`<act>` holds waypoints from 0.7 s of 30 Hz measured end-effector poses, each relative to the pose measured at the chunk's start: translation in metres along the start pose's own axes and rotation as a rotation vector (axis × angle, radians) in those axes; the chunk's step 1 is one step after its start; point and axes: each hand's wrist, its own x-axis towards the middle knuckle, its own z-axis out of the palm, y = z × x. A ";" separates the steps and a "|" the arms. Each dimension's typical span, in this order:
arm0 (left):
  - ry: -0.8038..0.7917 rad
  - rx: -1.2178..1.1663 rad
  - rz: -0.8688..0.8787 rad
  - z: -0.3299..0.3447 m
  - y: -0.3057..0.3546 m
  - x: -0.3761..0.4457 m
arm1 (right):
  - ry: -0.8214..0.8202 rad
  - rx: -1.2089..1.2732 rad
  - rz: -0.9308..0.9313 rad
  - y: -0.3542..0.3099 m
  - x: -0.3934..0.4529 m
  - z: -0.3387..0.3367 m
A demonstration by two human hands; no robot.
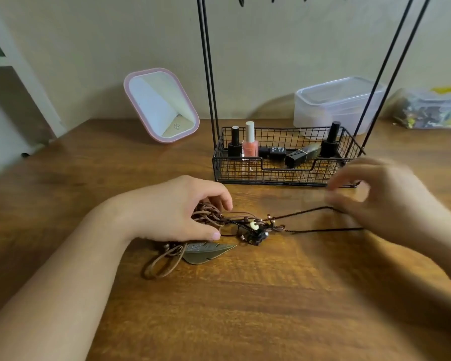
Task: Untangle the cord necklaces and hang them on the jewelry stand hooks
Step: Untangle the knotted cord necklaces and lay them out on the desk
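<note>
Two hands work: left hand (177, 209) fingers grip the tangled necklaces (245, 226), blurred right hand (378, 194) pinches a dark cord (313, 210).

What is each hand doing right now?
Left hand: fingers curled over the tangled cords, holding them on the table.
Right hand: blurred; seems to pinch a dark cord, but cannot be told for sure.

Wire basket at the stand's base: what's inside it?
The wire basket holds black bottles, a pink polish bottle and a black lipstick tube. The right hand covers its near-right corner.
</note>
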 end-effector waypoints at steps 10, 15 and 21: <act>0.193 0.129 0.232 0.017 0.015 0.008 | -0.251 0.137 -0.235 -0.041 -0.008 0.038; 0.217 0.153 0.288 0.035 0.030 0.015 | -0.292 0.429 -0.157 -0.043 -0.010 0.027; 0.265 -0.110 0.232 0.035 0.034 0.014 | -0.255 0.647 -0.093 -0.033 -0.010 0.019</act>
